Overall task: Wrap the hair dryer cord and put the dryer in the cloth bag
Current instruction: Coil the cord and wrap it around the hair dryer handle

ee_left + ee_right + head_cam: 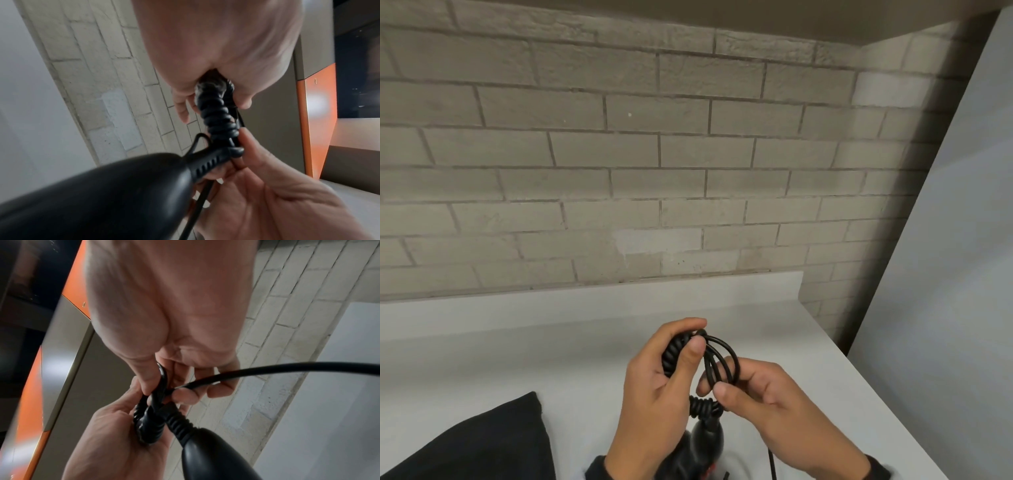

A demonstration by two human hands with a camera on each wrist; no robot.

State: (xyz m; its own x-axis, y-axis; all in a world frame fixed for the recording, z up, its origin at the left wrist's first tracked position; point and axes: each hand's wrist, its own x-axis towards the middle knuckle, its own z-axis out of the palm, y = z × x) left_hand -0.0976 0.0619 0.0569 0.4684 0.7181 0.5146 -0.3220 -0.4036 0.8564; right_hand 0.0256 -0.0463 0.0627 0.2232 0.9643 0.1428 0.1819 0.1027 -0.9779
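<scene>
Both hands up close: left hand [654,373] clamps coiled cord [675,349], right hand [763,394] pinches straight loops [722,359] just beside it. Dryer [702,442] hangs below, long axis vertical. Cloth bag [493,435] lies lower left, nearer left hand.

Soft, even indoor light; faint shadows on the counter [551,342]. Wrist views blurred up close, wide-angle bent at edges; glare on the orange panel [316,104].

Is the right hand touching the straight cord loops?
Touching. The head view shows the right hand with fingers pinching the straight cord loops.
</scene>
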